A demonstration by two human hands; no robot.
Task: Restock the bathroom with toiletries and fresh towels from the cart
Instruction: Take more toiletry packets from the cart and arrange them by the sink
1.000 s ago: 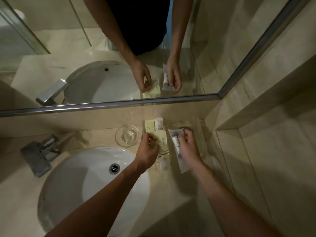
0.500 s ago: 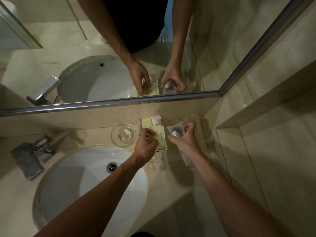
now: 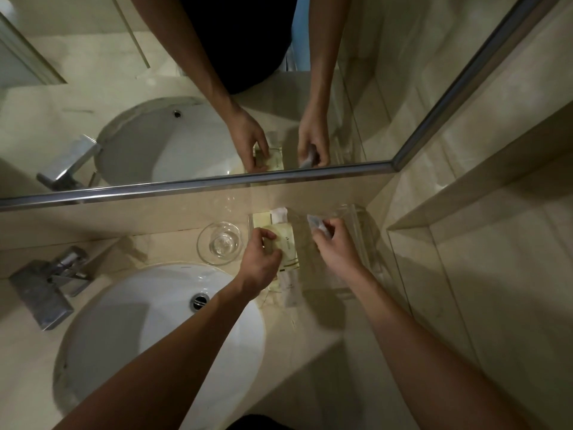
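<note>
Beige marble vanity top (image 3: 167, 246) is filling the lower view, with a white oval sink (image 3: 148, 321) sunk into it and a clear acrylic tray (image 3: 367, 243) sitting in the back right corner under the mirror. Left hand (image 3: 259, 260) is pinching the near-left edge of a pale yellow flat packet (image 3: 288, 243) lying in the tray's left part, its long axis running from the mirror wall toward the person. Right hand (image 3: 338, 248) is curling thumb and fingers round a small white-and-grey sachet (image 3: 316, 223), holding it over the tray's middle, just right of the yellow packet. Whether it is touching the tray, I cannot tell. The stretch of tray right of the packet is looking unfilled and is lying beneath that right hand. So I'm judging the right hand the nearer one, with the sachet going down parallel to the packet.
</note>
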